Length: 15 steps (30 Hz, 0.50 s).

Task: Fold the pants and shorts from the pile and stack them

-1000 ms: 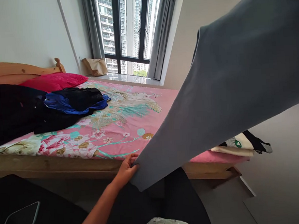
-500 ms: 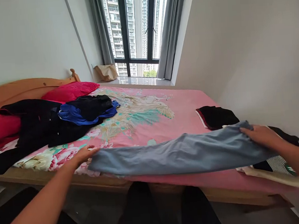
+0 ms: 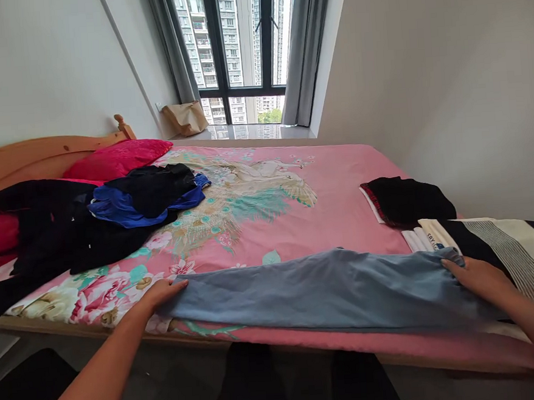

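A pair of blue-grey trousers (image 3: 319, 294), doubled lengthwise, stretches along the near edge of the bed (image 3: 341, 213). My left hand (image 3: 162, 292) grips the narrow leg end, with the thumb on top and the other fingers partly hidden behind the cloth. At the wider waist end, my right hand (image 3: 480, 279) is closed on the fabric. The trousers lie low against the pink flowered sheet, their lower edge close to the bed's front rim. Beside my right hand are folded light garments (image 3: 427, 235) and a striped black-and-white garment (image 3: 503, 247).
A loose heap of black and blue clothes (image 3: 130, 203) lies at the left by the red pillow (image 3: 120, 160). Folded black clothing (image 3: 406, 199) sits at the right near the wall. A brown paper bag (image 3: 186, 118) stands on the windowsill.
The trousers have come down onto the bed, still stretched between both hands. My view has tilted down, and the folded clothes on the right show more fully.
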Available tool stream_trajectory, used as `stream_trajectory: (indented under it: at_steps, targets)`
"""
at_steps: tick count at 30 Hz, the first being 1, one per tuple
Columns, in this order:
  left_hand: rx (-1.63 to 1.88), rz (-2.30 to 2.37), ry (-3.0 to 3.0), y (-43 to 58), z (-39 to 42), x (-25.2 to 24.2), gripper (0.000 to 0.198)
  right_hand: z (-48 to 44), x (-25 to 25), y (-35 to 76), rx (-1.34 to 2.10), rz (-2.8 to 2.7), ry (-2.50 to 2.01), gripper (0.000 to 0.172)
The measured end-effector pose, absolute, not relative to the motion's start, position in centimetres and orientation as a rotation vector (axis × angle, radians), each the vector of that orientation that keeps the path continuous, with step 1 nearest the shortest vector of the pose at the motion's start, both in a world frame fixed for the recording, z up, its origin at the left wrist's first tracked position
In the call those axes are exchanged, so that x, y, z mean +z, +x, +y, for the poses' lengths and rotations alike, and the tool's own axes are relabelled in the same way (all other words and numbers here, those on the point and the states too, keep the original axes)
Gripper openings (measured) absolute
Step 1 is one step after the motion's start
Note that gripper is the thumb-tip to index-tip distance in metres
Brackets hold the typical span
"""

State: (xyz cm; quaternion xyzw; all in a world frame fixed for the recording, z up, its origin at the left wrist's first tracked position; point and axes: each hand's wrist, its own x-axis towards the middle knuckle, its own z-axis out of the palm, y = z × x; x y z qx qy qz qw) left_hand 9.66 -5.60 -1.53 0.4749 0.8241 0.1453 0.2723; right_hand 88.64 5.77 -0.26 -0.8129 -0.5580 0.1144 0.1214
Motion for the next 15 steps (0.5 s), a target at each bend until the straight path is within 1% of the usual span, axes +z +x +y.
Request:
stream_trajectory:
  at_steps: [4, 9, 12, 15]
  targets:
    - [0.426, 2.292, 1.346, 10.2, -6.4, -1.7, 0.051, 5.6, -0.6, 88.3, 0.391, -1.630, -2.398, 0.029]
    - [0.324, 2.453, 1.482, 10.7, -6.6, -1.7, 0.051, 5.6, 0.4, 87.7, 0.398, -1.607, -2.412, 0.028]
    - [0.264, 2.511, 1.558, 9.8, -6.0, 0.3, 0.053, 5.4, 1.7, 87.1, 0.421, -1.572, -2.412, 0.030]
    - [0.215, 2.577, 1.592, 7.6, -5.6, 3.4, 0.058, 5.0, 2.1, 85.7, 0.511, -1.573, -2.343, 0.037]
